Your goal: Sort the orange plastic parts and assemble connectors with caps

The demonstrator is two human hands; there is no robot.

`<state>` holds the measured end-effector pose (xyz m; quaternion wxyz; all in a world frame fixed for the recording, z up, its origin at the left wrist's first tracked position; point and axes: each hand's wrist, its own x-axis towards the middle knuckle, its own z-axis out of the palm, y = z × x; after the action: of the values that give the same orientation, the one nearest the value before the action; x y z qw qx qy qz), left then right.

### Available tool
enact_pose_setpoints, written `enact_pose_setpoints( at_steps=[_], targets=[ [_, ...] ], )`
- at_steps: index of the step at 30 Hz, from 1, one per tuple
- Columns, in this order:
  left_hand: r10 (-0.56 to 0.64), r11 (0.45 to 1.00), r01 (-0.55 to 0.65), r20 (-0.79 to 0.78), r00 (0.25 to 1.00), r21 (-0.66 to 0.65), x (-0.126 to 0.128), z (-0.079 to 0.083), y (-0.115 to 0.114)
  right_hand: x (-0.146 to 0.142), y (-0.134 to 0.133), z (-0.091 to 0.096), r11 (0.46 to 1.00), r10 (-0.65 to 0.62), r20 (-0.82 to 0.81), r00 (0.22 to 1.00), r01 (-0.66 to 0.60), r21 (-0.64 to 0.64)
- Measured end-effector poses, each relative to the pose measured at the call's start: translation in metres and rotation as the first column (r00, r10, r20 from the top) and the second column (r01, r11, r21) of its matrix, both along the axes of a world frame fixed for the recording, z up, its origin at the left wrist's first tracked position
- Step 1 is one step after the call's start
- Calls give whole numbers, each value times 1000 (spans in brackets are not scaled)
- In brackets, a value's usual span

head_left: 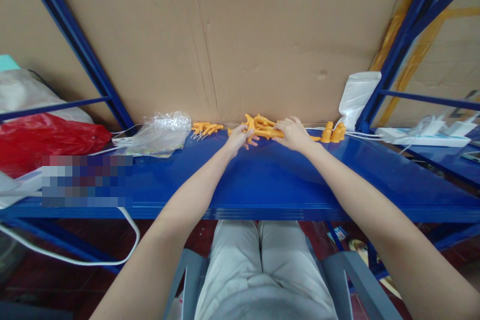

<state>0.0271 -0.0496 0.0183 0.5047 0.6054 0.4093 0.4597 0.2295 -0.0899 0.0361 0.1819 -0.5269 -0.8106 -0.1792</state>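
Orange piece (250,128) is pinched by the left hand (236,140), at the pile (269,133) along the bench's (262,180) rear; fingers of the right hand (293,133) are laid on the pile, pinch cannot be told; neighbours are best not snagged; rear is blocked by cardboard (300,35); room is offered frontward.

Pale greyish trousers (234,260), loose and visibly creased, are worn with a grey top (275,307) that shows at the near edge of the view. Both forearms (195,195) and hands (294,133) are bare.
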Motion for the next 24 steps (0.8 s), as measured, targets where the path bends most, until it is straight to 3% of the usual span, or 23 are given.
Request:
enact_pose_setpoints(
  at_steps=[3, 7, 9, 13, 15, 17, 21, 24],
  targets=[
    [-11, 997, 13, -24, 1000, 82, -2, -6, 7, 7, 7, -6, 986, 27, -154, 988, -51, -157],
    [-37, 983, 47, -55, 998, 179, -6, -12, 17, 12, 10, -7, 925, 72, -282, 957, -169, -339],
    [-61, 975, 73, -61, 996, 209, -9, -12, 19, 12, 6, -4, 869, 49, -367, 929, -222, -443],
    [-83, 966, 92, -49, 995, 241, -12, -11, 18, 11, -1, 0, 701, -30, -596, 802, -408, -585],
    [-80, 965, 86, -32, 996, 248, -11, -10, 17, 11, -2, 0, 675, -62, -632, 772, -434, -597],
    [-79, 967, 81, -21, 997, 243, -9, -9, 15, 10, 1, -1, 723, -61, -621, 781, -395, -567],
    [-64, 974, 64, -7, 998, 219, -5, -7, 14, 10, 8, -1, 868, -20, -484, 875, -225, -442],
    [-48, 975, 47, -1, 999, 218, -4, -7, 14, 8, 8, 0, 918, -10, -387, 922, -145, -369]
  ],
)
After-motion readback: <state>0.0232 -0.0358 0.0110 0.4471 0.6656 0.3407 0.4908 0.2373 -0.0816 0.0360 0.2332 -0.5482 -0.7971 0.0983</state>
